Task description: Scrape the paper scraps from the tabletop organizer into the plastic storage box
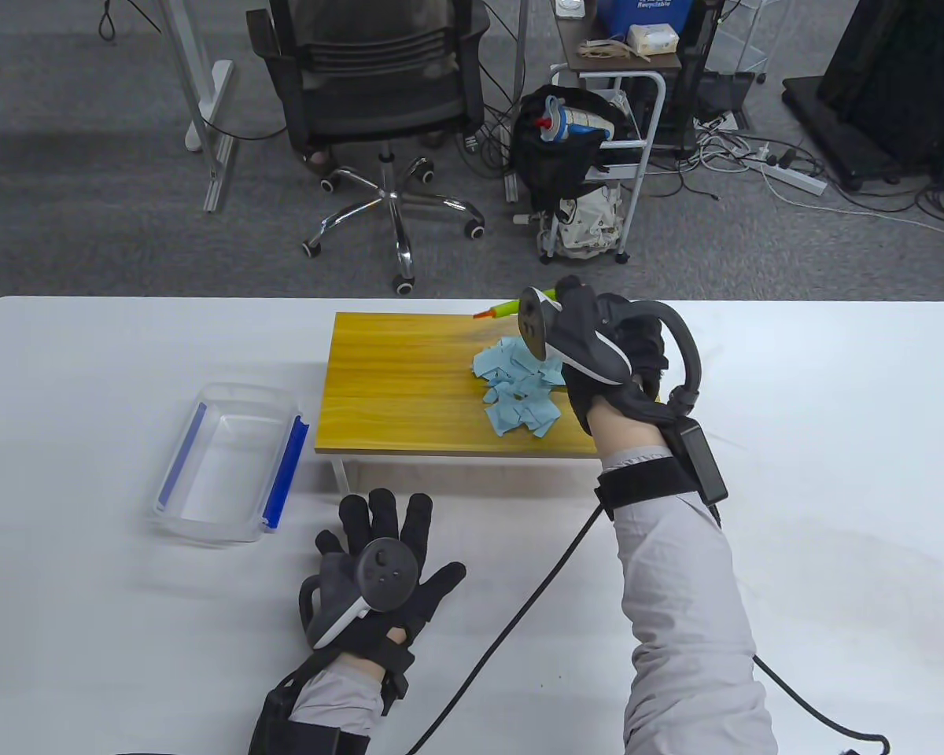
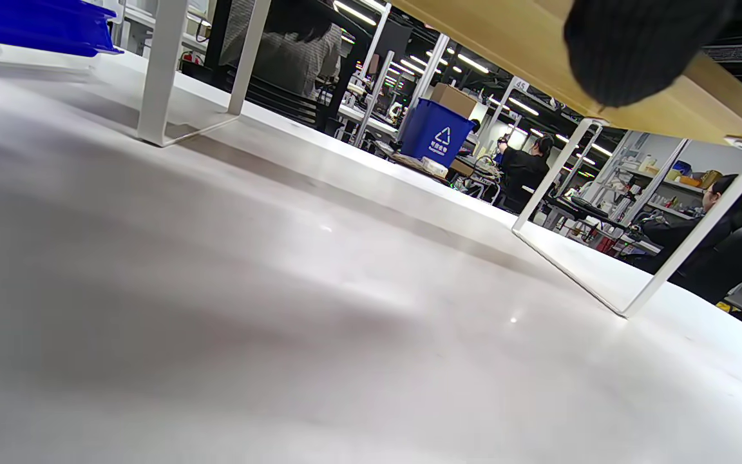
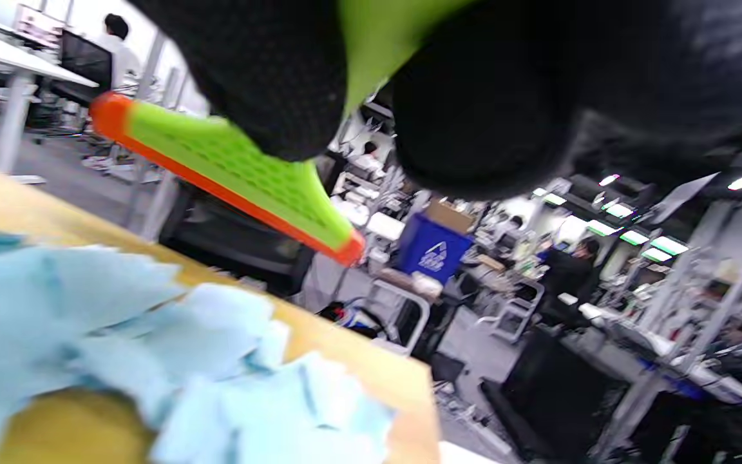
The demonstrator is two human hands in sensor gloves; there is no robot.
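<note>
A wooden-topped organizer [image 1: 393, 377] on white legs stands mid-table. A pile of light blue paper scraps [image 1: 519, 385] lies on its right part, also close up in the right wrist view [image 3: 152, 367]. My right hand [image 1: 598, 338] grips a green scraper with an orange edge [image 1: 503, 309], held above the organizer's far right edge behind the scraps; its blade shows in the right wrist view [image 3: 236, 180]. A clear plastic storage box with blue side clips [image 1: 232, 464] sits empty left of the organizer. My left hand [image 1: 385, 543] rests flat on the table, fingers spread, in front of the organizer.
The white table [image 1: 834, 472] extends to the right. A black cable [image 1: 535, 598] runs across it from my right wrist. From the left wrist view the organizer's white leg frame [image 2: 628, 309] and underside [image 2: 513, 58] stand close ahead. Behind the table are an office chair [image 1: 377, 102] and a cart [image 1: 598, 157].
</note>
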